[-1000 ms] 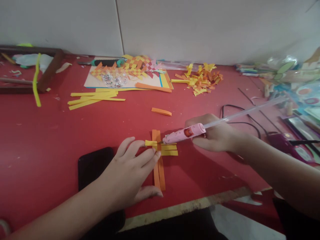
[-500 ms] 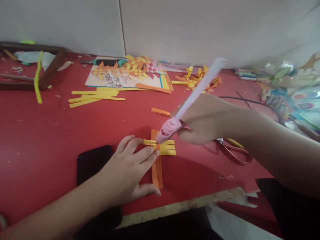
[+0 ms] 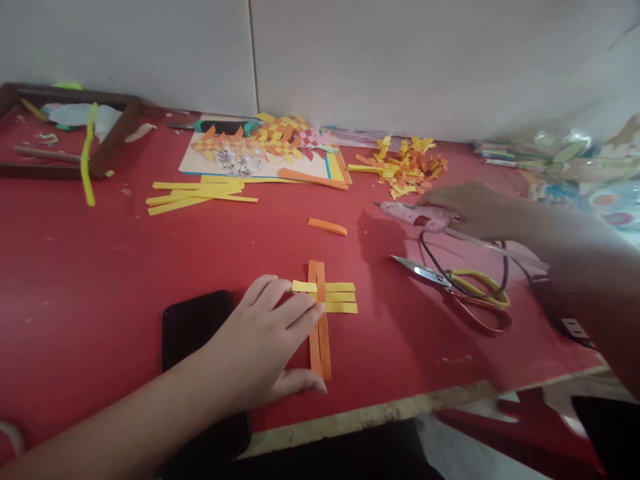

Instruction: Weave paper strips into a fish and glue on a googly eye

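My left hand (image 3: 265,340) lies with fingers spread on the red table, its fingertips pressing the left side of a small woven cross of paper strips. Two orange strips (image 3: 320,343) run lengthwise, crossed by several yellow strips (image 3: 343,297) whose ends poke out to the right. Over on the right, my right hand (image 3: 470,208) is closed around a pink glue gun (image 3: 413,215), its nozzle pointing left and a pale glue stick (image 3: 500,250) out of its back. Scissors (image 3: 440,279) with red and yellow handles lie just below the glue gun.
A black phone (image 3: 193,327) lies partly under my left forearm. Yellow strips (image 3: 200,195), a short orange strip (image 3: 327,227) and paper scraps (image 3: 407,163) lie farther back. Woven pieces (image 3: 280,137) rest on paper sheets. A brown frame (image 3: 113,137) stands at left.
My right hand has drawn the glue gun away from the woven strips, over to the right and lower, above the scissors. My left hand stays on the strips.
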Motion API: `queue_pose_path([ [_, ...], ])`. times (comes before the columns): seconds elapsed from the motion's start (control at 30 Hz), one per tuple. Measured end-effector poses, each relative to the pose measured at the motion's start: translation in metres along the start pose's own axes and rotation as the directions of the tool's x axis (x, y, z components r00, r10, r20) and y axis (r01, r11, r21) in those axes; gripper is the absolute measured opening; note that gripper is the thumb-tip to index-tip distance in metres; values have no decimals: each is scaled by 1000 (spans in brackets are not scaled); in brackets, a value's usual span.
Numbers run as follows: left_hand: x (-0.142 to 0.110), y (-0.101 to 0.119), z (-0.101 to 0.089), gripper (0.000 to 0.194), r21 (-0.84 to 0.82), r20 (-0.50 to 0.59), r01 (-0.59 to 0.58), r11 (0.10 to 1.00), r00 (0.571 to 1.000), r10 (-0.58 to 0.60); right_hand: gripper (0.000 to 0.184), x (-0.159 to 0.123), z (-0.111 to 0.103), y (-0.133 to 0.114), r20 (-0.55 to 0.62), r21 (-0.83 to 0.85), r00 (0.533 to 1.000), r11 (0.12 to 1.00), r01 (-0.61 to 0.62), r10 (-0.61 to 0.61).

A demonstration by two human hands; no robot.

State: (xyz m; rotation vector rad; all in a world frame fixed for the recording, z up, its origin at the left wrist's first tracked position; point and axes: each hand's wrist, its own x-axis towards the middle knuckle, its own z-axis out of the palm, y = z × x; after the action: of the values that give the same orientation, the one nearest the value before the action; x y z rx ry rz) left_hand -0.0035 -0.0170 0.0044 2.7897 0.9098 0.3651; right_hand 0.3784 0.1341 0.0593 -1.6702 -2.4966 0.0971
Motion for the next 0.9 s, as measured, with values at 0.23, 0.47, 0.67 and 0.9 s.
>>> queue_pose_path([
  [0.23,1,0,-1,72,34,-2,8,999,1000,-8,60,-29,15,15,148,-221,987,975,-25,59],
  [0.47,1,-1,2,71,22,-17,-28,999,999,28,34,-46,37,-131,-77,152,880,867,475,-469],
  [0.67,1,1,2,66,11,-19,-22,1000,1000,22,38,-47,79,-158,-200,265,840,797,542,-505],
  [0.9,1,2,3,64,25,-34,-5,1000,999,6,39,-48,80,-153,-228,344,857,786,514,-461],
])
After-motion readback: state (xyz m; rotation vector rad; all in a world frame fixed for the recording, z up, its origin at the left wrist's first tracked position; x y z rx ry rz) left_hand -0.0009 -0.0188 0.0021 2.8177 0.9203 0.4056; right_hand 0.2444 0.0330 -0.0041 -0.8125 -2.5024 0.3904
